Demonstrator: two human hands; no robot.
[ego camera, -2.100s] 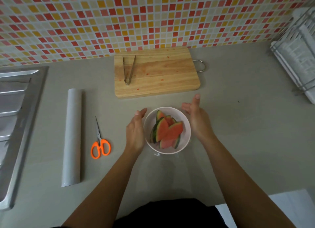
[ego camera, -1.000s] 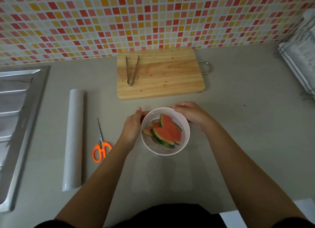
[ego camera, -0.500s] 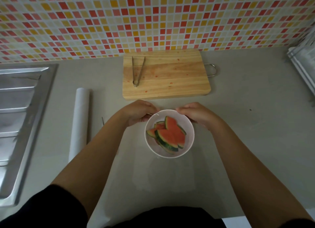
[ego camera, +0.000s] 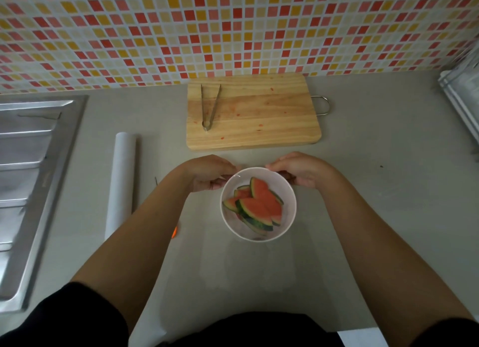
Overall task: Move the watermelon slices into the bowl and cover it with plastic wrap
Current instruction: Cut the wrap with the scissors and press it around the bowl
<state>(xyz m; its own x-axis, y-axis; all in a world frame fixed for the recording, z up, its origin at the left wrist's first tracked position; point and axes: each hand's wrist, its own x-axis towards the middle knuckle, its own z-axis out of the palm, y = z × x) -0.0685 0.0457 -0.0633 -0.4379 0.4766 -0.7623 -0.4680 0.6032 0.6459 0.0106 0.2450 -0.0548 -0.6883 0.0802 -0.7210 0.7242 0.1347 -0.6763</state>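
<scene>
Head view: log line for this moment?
stage: covering | slices in bowl | left hand, right hand pinch wrap at far rim | tongs on board

Dim, soft lighting; wide-angle bending at edges.

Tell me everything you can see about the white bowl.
Round, white, smooth bowl, plastic or ceramic by its look, upright on the grey counter, nearer the person than the wooden cutting board. It holds several overlapping watermelon slices, red flesh with green rind. The left hand and right hand curl against its far rim, one each side; a glint there hints at clear film, uncertain.
</scene>
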